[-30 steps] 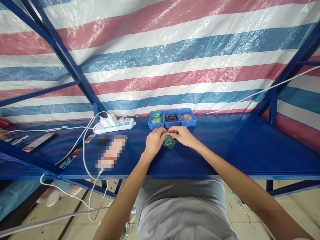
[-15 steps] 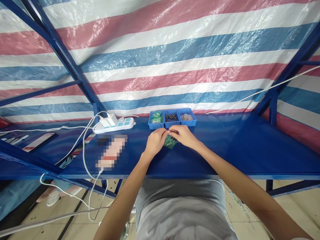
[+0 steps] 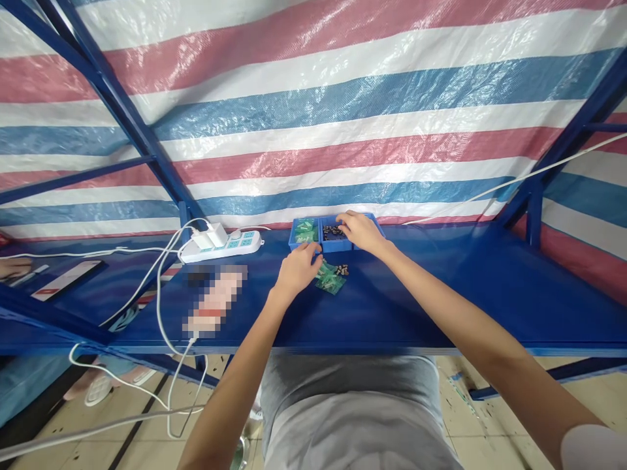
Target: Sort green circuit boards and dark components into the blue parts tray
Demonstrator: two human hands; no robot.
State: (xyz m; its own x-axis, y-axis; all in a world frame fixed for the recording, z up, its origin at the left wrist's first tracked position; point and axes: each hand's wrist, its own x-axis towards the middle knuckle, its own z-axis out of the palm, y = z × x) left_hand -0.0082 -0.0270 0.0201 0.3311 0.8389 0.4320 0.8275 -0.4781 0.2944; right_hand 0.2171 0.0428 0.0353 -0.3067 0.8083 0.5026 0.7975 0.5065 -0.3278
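My left hand (image 3: 296, 269) hovers by the table's middle, fingers loosely bent and apart, thumb near the edge of some green packets. The green printed packets (image 3: 331, 282) lie flat on the blue table, with a small pile of dark and brass-coloured small parts (image 3: 341, 269) beside them. My right hand (image 3: 363, 232) is over the blue bins, its bent fingers apart above the middle bin (image 3: 337, 245), which holds similar dark small parts (image 3: 333, 231). Green packets (image 3: 306, 230) fill the left bin (image 3: 304, 247). Hand and wrist mostly cover the right bin (image 3: 377, 222).
A white power strip (image 3: 223, 247) with plugged-in chargers and cables stands at the back left. In front of it lies a blurred-out phone-like object (image 3: 218, 300) on a white cable (image 3: 193, 338). Another phone (image 3: 67, 279) and a person's hand (image 3: 14, 267) are at far left. Striped sheeting hangs behind.
My hands have separated from over the green packet. The right one moved up to the bins; the left shifted slightly left. Green packets and small parts now show on the table.
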